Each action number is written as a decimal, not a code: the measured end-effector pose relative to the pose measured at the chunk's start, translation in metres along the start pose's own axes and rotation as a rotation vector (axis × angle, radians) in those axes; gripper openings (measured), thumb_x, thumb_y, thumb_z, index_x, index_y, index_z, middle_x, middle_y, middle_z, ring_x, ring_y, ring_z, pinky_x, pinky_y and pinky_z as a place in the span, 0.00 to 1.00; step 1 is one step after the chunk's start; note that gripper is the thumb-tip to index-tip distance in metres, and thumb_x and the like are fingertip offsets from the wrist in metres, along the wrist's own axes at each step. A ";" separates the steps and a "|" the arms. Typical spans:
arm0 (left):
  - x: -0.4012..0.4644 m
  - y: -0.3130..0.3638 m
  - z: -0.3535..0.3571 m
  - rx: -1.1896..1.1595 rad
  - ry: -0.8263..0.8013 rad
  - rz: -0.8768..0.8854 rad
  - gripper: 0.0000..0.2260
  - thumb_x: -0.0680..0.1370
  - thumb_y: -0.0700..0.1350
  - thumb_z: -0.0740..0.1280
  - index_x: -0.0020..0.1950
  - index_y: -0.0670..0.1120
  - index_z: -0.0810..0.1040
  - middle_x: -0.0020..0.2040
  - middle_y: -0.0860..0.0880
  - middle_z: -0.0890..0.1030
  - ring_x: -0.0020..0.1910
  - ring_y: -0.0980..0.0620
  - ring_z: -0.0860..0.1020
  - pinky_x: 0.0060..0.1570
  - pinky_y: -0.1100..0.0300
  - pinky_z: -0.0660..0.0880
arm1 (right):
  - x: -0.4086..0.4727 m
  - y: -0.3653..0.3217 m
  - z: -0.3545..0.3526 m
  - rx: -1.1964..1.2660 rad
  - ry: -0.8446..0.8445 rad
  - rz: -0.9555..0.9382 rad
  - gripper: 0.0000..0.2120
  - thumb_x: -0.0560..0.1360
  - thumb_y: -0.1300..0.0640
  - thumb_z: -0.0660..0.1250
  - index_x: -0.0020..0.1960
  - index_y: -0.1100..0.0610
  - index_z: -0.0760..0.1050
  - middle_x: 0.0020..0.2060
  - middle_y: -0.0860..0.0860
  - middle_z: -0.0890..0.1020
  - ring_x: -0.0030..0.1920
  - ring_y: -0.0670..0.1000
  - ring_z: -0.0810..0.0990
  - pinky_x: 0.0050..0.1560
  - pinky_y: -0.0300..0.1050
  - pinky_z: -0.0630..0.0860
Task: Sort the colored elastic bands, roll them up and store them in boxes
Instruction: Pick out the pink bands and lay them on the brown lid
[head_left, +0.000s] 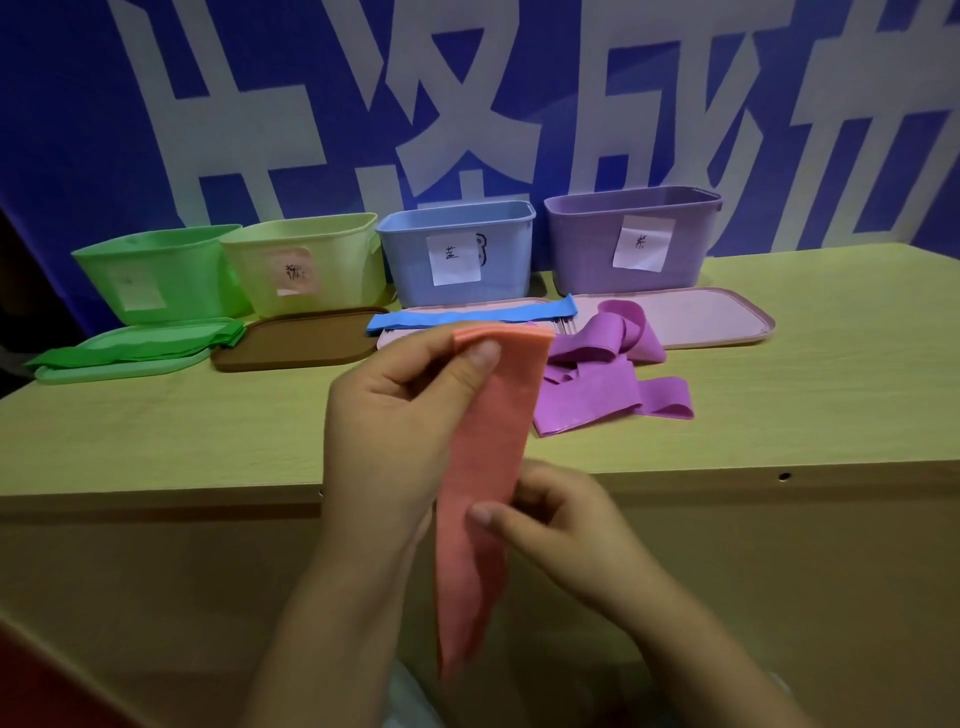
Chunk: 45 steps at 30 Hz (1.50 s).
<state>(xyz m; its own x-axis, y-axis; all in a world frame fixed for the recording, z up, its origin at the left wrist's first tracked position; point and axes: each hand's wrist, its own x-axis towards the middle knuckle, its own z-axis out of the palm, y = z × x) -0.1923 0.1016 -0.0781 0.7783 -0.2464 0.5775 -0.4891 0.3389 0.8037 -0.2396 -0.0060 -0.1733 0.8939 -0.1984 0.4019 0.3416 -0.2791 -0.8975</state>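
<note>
Up front, pink band held above wood tabletop: top pinched by left hand, lower part by right hand. Four boxes lined along blue wall w/ white lettering.

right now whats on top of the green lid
Green bands lie bunched along the green lid, covering most of it. How many bands there are and what lies under them cannot be seen.
</note>
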 end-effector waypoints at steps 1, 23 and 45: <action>0.002 0.001 -0.002 -0.005 0.013 0.007 0.07 0.64 0.46 0.70 0.36 0.58 0.85 0.35 0.58 0.84 0.36 0.61 0.80 0.40 0.67 0.75 | -0.003 0.007 0.005 0.030 -0.039 0.034 0.02 0.70 0.60 0.70 0.39 0.54 0.80 0.33 0.48 0.82 0.37 0.40 0.77 0.39 0.37 0.74; 0.015 -0.012 -0.048 0.130 0.123 0.058 0.15 0.74 0.34 0.69 0.52 0.52 0.75 0.43 0.48 0.84 0.43 0.54 0.82 0.43 0.58 0.79 | 0.010 0.025 0.016 -0.211 -0.213 0.108 0.06 0.75 0.57 0.69 0.42 0.60 0.77 0.37 0.54 0.81 0.38 0.43 0.77 0.41 0.43 0.74; 0.020 -0.044 -0.069 0.136 0.202 -0.158 0.11 0.76 0.37 0.66 0.48 0.53 0.82 0.47 0.55 0.84 0.49 0.57 0.80 0.48 0.61 0.76 | 0.181 0.015 -0.007 -1.432 -0.022 0.230 0.11 0.78 0.53 0.60 0.53 0.58 0.77 0.41 0.53 0.71 0.41 0.53 0.71 0.35 0.44 0.65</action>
<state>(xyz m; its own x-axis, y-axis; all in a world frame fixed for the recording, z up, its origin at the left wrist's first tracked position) -0.1284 0.1447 -0.1116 0.9049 -0.0964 0.4146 -0.3935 0.1821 0.9011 -0.0745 -0.0526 -0.1127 0.8966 -0.3568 0.2624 -0.3729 -0.9278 0.0126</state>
